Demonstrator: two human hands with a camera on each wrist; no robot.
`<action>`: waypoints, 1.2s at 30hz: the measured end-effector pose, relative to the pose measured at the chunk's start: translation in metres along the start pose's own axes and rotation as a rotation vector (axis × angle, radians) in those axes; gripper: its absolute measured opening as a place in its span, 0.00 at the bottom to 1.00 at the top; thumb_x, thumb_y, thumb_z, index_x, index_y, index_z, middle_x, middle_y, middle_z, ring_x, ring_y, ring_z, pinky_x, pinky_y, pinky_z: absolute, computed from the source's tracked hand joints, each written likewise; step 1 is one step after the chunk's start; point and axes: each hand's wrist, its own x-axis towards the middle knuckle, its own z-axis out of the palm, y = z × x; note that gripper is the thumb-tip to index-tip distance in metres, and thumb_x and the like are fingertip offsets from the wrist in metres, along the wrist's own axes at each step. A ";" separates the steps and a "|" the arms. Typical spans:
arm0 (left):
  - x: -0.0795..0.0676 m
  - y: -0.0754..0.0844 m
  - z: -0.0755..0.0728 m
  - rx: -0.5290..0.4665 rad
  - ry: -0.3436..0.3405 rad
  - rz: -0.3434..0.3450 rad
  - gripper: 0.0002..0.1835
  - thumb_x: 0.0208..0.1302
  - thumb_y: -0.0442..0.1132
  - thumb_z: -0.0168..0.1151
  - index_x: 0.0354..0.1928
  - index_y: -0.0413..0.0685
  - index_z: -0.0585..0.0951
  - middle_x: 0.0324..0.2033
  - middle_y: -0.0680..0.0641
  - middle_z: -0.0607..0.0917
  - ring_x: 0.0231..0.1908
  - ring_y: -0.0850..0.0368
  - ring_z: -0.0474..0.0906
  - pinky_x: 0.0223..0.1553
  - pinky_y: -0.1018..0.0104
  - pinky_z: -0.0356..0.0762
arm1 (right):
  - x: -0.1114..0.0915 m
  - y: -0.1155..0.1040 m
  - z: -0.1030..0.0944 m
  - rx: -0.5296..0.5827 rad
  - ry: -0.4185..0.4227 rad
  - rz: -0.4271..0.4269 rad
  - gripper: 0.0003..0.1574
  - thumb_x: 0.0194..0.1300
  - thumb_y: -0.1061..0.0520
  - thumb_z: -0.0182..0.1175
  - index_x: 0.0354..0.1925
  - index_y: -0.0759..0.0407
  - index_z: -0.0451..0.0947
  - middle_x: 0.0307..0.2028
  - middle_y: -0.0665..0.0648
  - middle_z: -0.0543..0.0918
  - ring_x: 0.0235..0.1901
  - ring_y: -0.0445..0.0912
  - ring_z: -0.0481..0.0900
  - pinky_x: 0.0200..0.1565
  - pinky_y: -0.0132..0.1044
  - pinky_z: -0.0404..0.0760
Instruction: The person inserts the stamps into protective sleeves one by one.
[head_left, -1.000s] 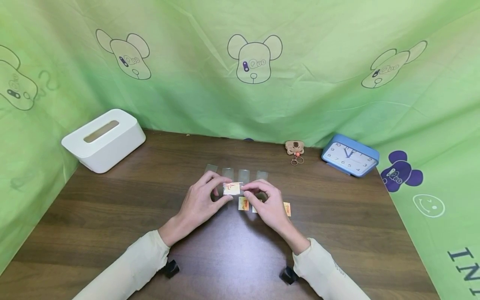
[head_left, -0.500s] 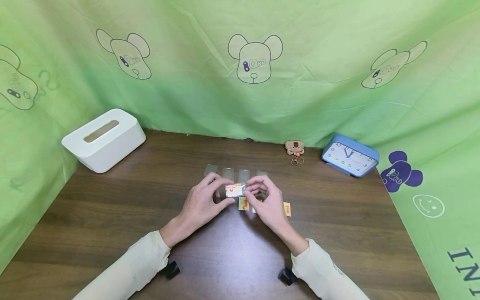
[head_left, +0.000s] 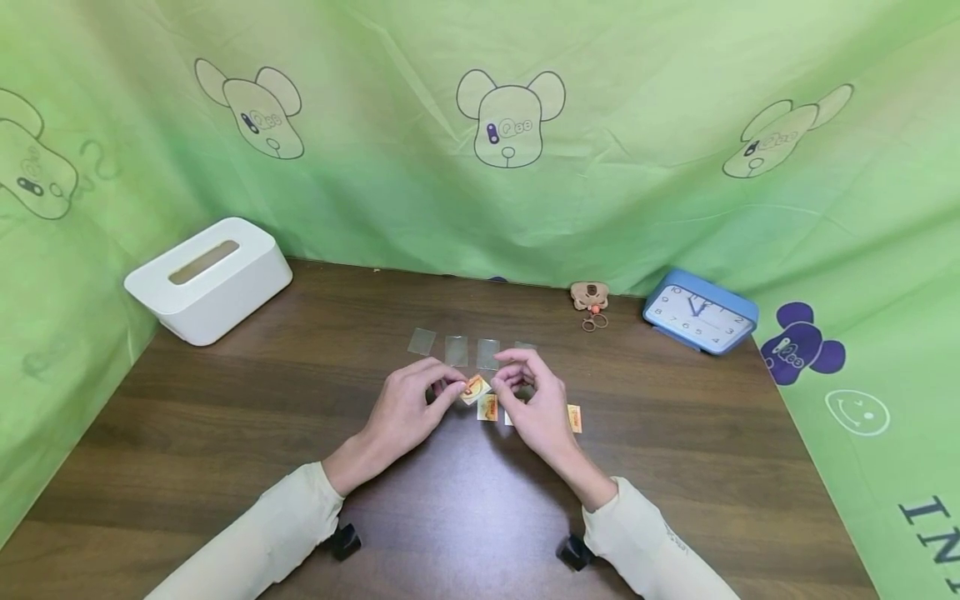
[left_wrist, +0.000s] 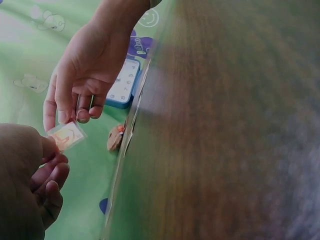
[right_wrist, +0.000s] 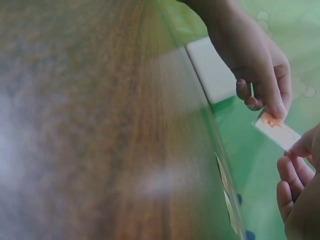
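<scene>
A small orange-and-white picture card [head_left: 475,389], in a clear sleeve, is held tilted between the two hands above the table. My left hand [head_left: 405,406] pinches one end between thumb and forefinger, as the right wrist view shows with the card [right_wrist: 277,132] below that thumb. My right hand [head_left: 536,404] has its thumb and a fingertip at the opposite end; the right wrist view catches these fingers [right_wrist: 301,146] over the corner. Clear sleeves [head_left: 456,351] lie in a row just beyond the hands. Closer in is a loose picture card [head_left: 487,407], with others partly behind my right hand.
On the wooden table [head_left: 247,433], a white tissue box [head_left: 210,283] stands at the back left. A blue clock [head_left: 700,312] is at the back right, beside a brown bear keyring [head_left: 590,297]. Green printed cloth [head_left: 390,200] hangs behind.
The card has turned from lying nearly level to slanting, its right end raised and its picture facing up. My left fingers have closed in on its left end; my right hand has barely moved.
</scene>
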 end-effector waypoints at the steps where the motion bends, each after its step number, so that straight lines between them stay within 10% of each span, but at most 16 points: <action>1: 0.000 0.000 0.000 -0.004 -0.002 -0.004 0.02 0.73 0.38 0.77 0.42 0.48 0.93 0.34 0.55 0.88 0.33 0.62 0.80 0.34 0.67 0.79 | 0.000 0.000 0.000 -0.003 -0.002 -0.002 0.21 0.66 0.76 0.69 0.57 0.70 0.82 0.37 0.59 0.91 0.37 0.42 0.85 0.43 0.28 0.83; 36: 0.001 -0.009 -0.008 -0.203 -0.048 -0.181 0.03 0.70 0.31 0.77 0.39 0.45 0.91 0.30 0.55 0.91 0.31 0.65 0.84 0.36 0.69 0.83 | 0.000 0.004 -0.007 -0.034 -0.032 0.015 0.19 0.66 0.76 0.71 0.54 0.69 0.85 0.38 0.57 0.90 0.36 0.40 0.84 0.42 0.27 0.84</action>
